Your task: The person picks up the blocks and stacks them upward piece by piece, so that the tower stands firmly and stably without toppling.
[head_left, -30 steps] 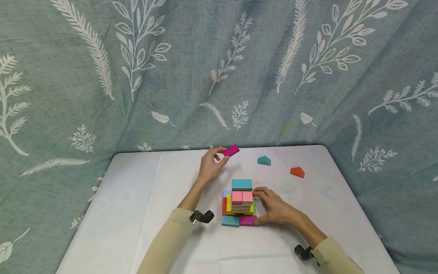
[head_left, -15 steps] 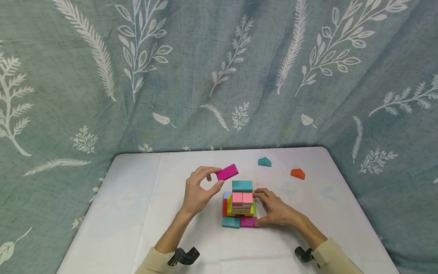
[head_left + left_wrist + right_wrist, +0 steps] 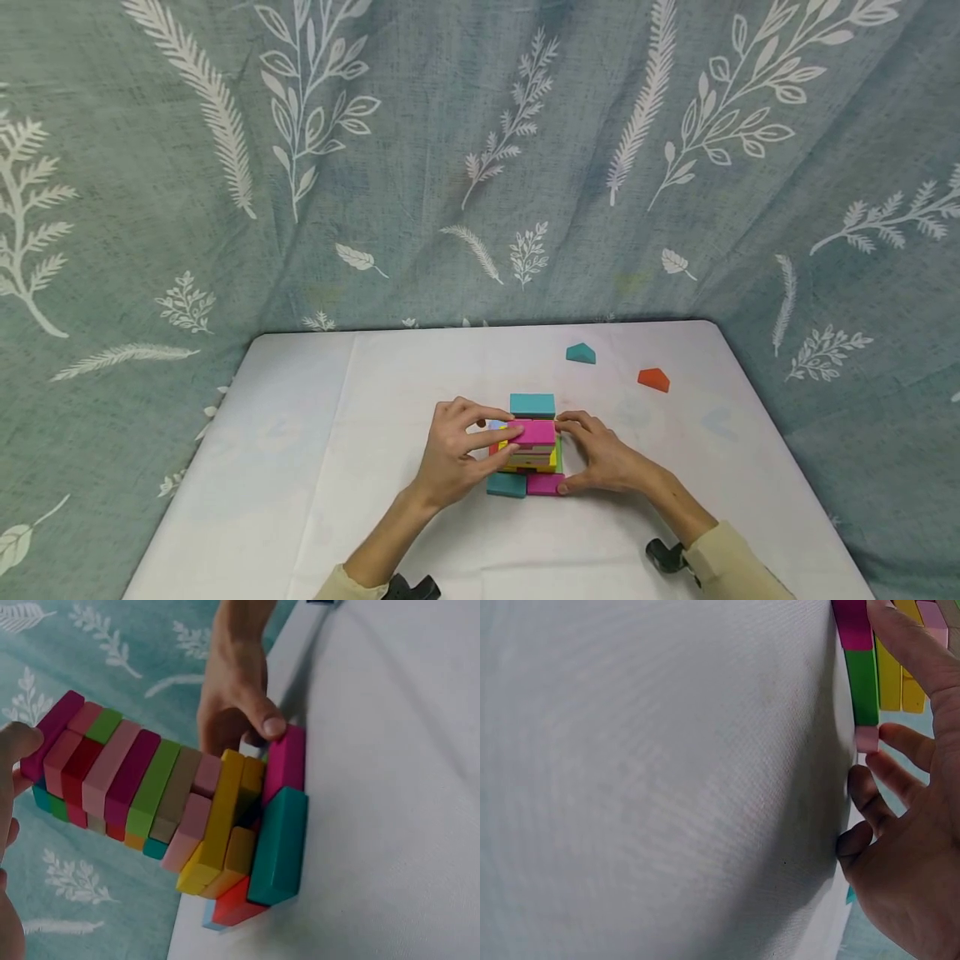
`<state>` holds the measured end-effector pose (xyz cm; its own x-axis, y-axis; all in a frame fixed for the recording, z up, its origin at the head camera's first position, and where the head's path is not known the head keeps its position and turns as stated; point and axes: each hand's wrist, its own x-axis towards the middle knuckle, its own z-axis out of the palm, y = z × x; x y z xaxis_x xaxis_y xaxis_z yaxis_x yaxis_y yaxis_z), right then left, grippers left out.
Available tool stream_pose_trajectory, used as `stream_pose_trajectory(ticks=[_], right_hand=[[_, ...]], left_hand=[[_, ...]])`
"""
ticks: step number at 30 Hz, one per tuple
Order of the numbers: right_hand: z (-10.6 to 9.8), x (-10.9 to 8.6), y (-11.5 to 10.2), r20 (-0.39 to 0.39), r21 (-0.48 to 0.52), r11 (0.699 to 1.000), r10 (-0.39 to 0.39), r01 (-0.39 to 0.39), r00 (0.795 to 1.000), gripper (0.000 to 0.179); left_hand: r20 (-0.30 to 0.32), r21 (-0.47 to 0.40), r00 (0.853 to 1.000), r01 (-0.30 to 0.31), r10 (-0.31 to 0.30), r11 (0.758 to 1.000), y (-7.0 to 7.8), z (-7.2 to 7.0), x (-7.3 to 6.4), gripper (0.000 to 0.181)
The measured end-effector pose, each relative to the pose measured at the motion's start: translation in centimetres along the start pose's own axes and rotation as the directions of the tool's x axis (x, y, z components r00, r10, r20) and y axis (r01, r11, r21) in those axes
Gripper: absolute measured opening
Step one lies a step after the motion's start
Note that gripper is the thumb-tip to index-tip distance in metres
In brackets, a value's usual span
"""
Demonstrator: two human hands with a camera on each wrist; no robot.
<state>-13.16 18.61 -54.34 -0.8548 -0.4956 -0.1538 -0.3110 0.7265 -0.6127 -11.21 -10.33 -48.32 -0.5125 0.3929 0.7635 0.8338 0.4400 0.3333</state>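
A tower of colored wooden blocks (image 3: 142, 776) rises from a wider base on the white table. At its top lies a magenta block (image 3: 536, 432), pinched by my left hand (image 3: 453, 454); the left wrist view shows part of that hand beside the block. My right hand (image 3: 603, 454) grips the base from the right. Its thumb rests on a magenta base block (image 3: 545, 484), and its fingers reach the rear corner, touching a pale pink block (image 3: 867, 739). A teal base block (image 3: 279, 846) and yellow blocks (image 3: 217, 825) show low on the tower.
A teal angular block (image 3: 581, 353) and an orange angular block (image 3: 654, 380) lie apart toward the back right of the table (image 3: 300, 467). A patterned curtain (image 3: 420, 167) hangs behind the table's far edge.
My left hand has brought the magenta block from the table's far side toward me, then right onto the tower top, covering two pink blocks. The right hand has stayed at the base.
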Motion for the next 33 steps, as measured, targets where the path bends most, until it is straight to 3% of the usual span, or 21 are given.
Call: stream_pose_trajectory(ticks=[24, 33], right_hand=[[0.04, -0.02, 0.07, -0.012, 0.0, 1.0, -0.013, 0.013, 1.0, 0.097], [0.01, -0.03, -0.02, -0.003, 0.009, 1.0, 0.002, -0.002, 1.0, 0.098]], left_hand=[[0.025, 0.002, 0.995, 0.092, -0.092, 0.996, 0.45, 0.44, 0.5, 0.024], [0.025, -0.001, 0.996, 0.09, -0.09, 0.996, 0.46, 0.49, 0.5, 0.025]])
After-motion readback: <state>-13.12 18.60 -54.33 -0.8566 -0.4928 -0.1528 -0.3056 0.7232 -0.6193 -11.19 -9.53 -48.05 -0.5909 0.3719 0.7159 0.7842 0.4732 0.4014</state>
